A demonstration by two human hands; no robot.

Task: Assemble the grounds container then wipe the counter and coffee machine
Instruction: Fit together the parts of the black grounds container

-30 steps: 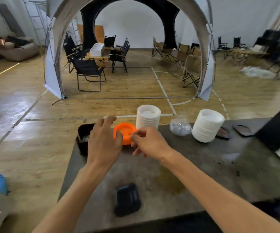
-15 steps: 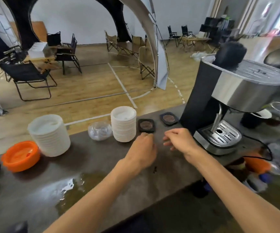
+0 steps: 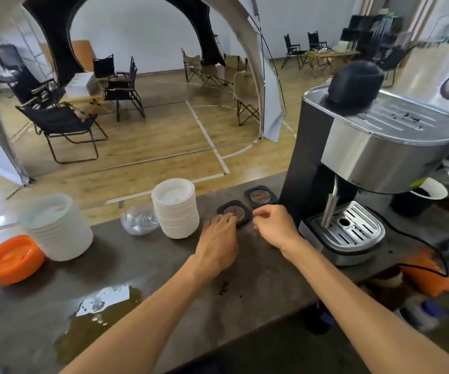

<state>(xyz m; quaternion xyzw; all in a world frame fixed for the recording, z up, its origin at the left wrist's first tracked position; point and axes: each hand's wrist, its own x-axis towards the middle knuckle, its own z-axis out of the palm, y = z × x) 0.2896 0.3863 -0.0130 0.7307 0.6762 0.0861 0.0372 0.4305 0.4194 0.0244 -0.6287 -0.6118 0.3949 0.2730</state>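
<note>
— While the nearer of two dark square mesh pieces (image 3: 235,212) lies flat on the bench (image 3: 258,279), just left of the coffee machine (image 3: 366,157), it is touched at its near edge by the left hand (image 3: 218,238), whose fingers (image 3: 224,220) are stretched out almost straight and laid over the frame; nothing is gripped yet.

— And the right hand (image 3: 276,225)?

— It is held just beside that piece, fingers loosely curled toward the thumb. Whether anything small is pinched there cannot be told.

— How is the piece likely to handle?

— It is judged to be light and stiff: a thin dark frame round a fine round screen. A hold is best taken on the frame's edges, since the mesh could be dented, and a flat piece on a damp bench may have to be tipped up at one corner before it can be pinched.

— What else is seen?

— A second mesh piece (image 3: 260,196) lies just behind, against the machine's foot. Loose grounds (image 3: 223,287) are scattered nearer the person, and a brown puddle (image 3: 96,317) is spread to the left. Two stacks of white lids (image 3: 176,211) (image 3: 56,225), a clear dome (image 3: 138,220) between them and an orange bowl (image 3: 11,259) stand farther left.
</note>
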